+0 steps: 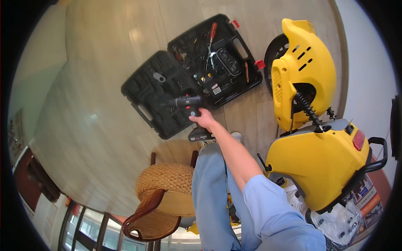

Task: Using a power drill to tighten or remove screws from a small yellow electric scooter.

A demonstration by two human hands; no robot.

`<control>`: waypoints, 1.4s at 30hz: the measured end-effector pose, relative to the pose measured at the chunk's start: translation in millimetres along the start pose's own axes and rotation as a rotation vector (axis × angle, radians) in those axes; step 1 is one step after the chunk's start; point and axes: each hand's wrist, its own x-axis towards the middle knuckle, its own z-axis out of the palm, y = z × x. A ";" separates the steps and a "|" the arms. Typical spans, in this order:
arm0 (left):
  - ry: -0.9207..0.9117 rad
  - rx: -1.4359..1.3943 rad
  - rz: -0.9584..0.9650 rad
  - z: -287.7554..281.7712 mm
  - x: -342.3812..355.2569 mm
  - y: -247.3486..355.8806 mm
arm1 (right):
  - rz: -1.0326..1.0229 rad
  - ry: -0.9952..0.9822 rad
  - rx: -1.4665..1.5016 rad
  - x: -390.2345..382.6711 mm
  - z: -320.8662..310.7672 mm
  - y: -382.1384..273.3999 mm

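Observation:
My right hand [204, 119] is closed around the grip of a black cordless drill [188, 101]. The drill's chuck points left, over the near part of an opened black tool case [157, 125] on the floor, and its battery base [199, 134] sticks out below my hand. In the case's far half lie a red-handled screwdriver [213, 31], a small brown-handled tool [247, 72] and a black oval-shaped set of small pieces [228, 62]. A grey oval piece [159, 77] sits in the left half. My left hand does not show.
On the right stand yellow scooter parts: a wheel fender [322, 62] with a black spring [307, 106], and a large yellow body [314, 163] with a black rear handle [379, 157]. A wicker chair [165, 180] is beside my legs. Plastic-wrapped items [341, 224] lie at the lower right.

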 end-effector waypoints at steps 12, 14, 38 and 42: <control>0.045 -0.297 -0.192 52.7 -30.0 -48.1 | -0.051 -0.005 -0.290 47.9 15.8 20.1; 0.054 -0.312 -0.166 42.7 -20.4 -31.3 | -0.050 0.047 -0.299 42.8 13.5 23.6; -0.040 -0.016 0.011 17.3 0.6 17.2 | 0.255 -0.053 -0.926 -198.5 -120.6 159.9; -0.007 -0.198 0.018 -5.5 0.1 22.0 | 0.121 -0.012 -0.966 -249.2 -145.5 136.5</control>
